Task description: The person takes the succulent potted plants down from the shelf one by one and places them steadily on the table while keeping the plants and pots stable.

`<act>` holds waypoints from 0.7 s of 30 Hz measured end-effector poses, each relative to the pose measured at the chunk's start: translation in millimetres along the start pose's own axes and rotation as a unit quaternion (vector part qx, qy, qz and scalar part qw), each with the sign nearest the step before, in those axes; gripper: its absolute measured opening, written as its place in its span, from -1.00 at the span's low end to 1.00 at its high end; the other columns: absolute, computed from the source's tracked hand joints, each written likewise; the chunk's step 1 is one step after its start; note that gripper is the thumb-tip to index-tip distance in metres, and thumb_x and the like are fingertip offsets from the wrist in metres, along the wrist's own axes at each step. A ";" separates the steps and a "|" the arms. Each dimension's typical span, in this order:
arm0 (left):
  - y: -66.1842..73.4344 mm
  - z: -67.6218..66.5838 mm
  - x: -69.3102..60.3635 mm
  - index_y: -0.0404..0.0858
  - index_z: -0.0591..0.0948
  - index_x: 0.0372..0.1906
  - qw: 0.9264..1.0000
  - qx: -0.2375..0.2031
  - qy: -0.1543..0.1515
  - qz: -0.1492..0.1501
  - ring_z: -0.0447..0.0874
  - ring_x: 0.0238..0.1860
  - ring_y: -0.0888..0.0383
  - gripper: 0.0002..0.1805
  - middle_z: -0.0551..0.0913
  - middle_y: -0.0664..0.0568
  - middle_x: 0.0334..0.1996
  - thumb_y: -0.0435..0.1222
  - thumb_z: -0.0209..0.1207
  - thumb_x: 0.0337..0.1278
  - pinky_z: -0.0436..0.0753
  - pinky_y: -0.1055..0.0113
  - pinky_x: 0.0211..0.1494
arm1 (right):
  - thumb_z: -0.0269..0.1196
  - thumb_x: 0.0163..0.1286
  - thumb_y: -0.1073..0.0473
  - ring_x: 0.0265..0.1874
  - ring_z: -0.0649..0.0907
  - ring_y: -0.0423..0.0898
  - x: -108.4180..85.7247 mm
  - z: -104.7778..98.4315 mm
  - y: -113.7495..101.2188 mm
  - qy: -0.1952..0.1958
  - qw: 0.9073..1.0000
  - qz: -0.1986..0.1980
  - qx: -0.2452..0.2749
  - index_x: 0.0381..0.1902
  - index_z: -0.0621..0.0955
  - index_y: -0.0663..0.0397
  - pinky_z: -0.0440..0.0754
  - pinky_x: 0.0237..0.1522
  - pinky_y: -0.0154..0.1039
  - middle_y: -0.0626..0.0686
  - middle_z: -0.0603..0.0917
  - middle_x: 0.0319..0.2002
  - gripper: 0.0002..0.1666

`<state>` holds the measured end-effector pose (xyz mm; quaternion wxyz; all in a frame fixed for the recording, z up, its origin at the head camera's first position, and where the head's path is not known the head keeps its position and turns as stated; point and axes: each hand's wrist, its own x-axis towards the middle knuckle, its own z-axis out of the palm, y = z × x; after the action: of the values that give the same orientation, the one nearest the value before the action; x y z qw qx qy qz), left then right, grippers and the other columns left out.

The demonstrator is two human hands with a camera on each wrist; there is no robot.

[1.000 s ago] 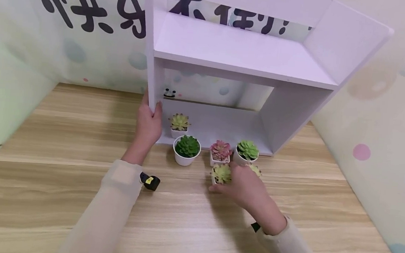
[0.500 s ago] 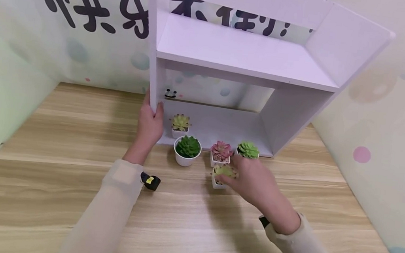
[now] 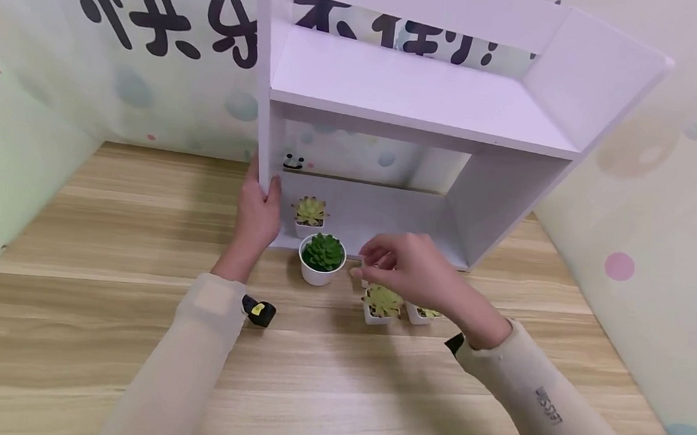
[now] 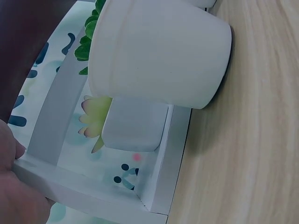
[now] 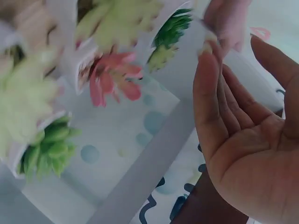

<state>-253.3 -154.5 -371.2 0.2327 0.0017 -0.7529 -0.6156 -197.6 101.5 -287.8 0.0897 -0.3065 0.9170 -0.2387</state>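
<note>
My left hand point(image 3: 258, 214) grips the front edge of the left side panel of a white shelf unit point(image 3: 426, 90). In the head view my right hand point(image 3: 421, 271) hovers over the potted succulents, fingers bent forward. The right wrist view shows its fingers extended and holding nothing, beside the pink succulent point(image 5: 112, 79) and light green succulent point(image 5: 49, 149). That hand mostly hides both in the head view. A yellow-green succulent point(image 3: 381, 303) and a partly covered one point(image 3: 419, 314) stand in front. The dark green succulent point(image 3: 322, 253) sits in a round white pot between the hands.
Another yellow-green succulent point(image 3: 310, 211) stands on the unit's bottom board at the left. A wood-grain table point(image 3: 310, 392) carries everything. Behind the unit is a printed wall point(image 3: 179, 102) with large dark characters, and walls also rise at left and right.
My right hand has left the front yellow-green succulent and risen up and leftward, over the pink one. My left hand has kept its grip on the shelf panel.
</note>
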 end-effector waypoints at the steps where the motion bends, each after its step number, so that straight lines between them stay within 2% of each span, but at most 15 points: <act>1: -0.4 0.3 0.1 -0.21 0.07 0.61 1.000 -0.002 0.000 0.002 0.32 0.47 -0.15 -0.37 0.34 -0.28 0.46 -0.35 -0.10 0.55 0.32 -0.12 0.52 | 0.41 0.32 0.03 -0.31 0.78 -0.17 3.9 -1.4 0.4 -0.004 1.000 -0.001 0.003 -0.07 0.73 0.09 0.74 -0.18 -0.22 0.00 0.81 -0.24 -0.68; 5: -1.4 1.6 -0.1 -0.25 0.14 0.58 1.000 -0.006 0.005 0.017 0.33 0.46 -0.15 -0.40 0.37 -0.32 0.43 -0.38 -0.10 0.54 0.33 -0.10 0.52 | 0.43 0.30 0.06 -0.27 0.78 -0.13 18.6 -6.1 1.4 -0.017 1.000 -0.003 0.014 -0.06 0.73 0.07 0.73 -0.15 -0.20 0.02 0.82 -0.19 -0.69; 9: -1.2 2.0 -0.5 -0.25 0.13 0.59 1.000 -0.008 0.006 0.018 0.32 0.47 -0.12 -0.40 0.35 -0.30 0.45 -0.36 -0.11 0.54 0.34 -0.08 0.52 | 0.41 0.32 0.02 -0.28 0.79 -0.09 34.5 -8.1 -1.9 -0.026 0.999 0.015 0.017 -0.03 0.73 0.04 0.72 -0.12 -0.17 0.02 0.81 -0.14 -0.67; 15: -0.4 0.1 -0.4 -0.26 0.10 0.60 1.000 -0.011 0.017 0.020 0.33 0.46 -0.20 -0.37 0.35 -0.33 0.44 -0.39 -0.10 0.53 0.33 -0.12 0.51 | 0.37 0.36 0.02 -0.18 0.78 -0.05 65.9 -5.0 2.3 -0.001 0.999 0.041 -0.018 -0.01 0.71 0.13 0.66 0.06 -0.09 0.07 0.81 -0.11 -0.64; 18: 0.1 -0.1 -0.4 -0.26 0.14 0.58 1.000 -0.005 0.016 0.025 0.35 0.44 -0.18 -0.40 0.38 -0.35 0.42 -0.39 -0.10 0.53 0.34 -0.12 0.51 | 0.37 0.35 0.05 -0.10 0.76 -0.01 77.9 -3.9 7.2 0.012 0.998 0.050 -0.030 0.02 0.70 0.15 0.66 0.06 -0.07 0.11 0.80 -0.07 -0.62; 21: 0.4 0.1 -0.2 -0.25 0.14 0.58 1.000 -0.001 0.012 0.023 0.34 0.45 -0.14 -0.40 0.38 -0.32 0.42 -0.37 -0.10 0.54 0.33 -0.11 0.51 | 0.37 0.36 0.04 -0.06 0.75 0.00 87.3 -2.0 9.6 0.006 0.997 0.067 -0.034 0.08 0.68 0.15 0.67 0.04 -0.07 0.12 0.79 -0.04 -0.57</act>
<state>-253.0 -154.2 -370.9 0.2561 -0.0082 -0.7493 -0.6107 -272.6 56.2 -292.5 0.0892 -0.2455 0.9436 -0.2032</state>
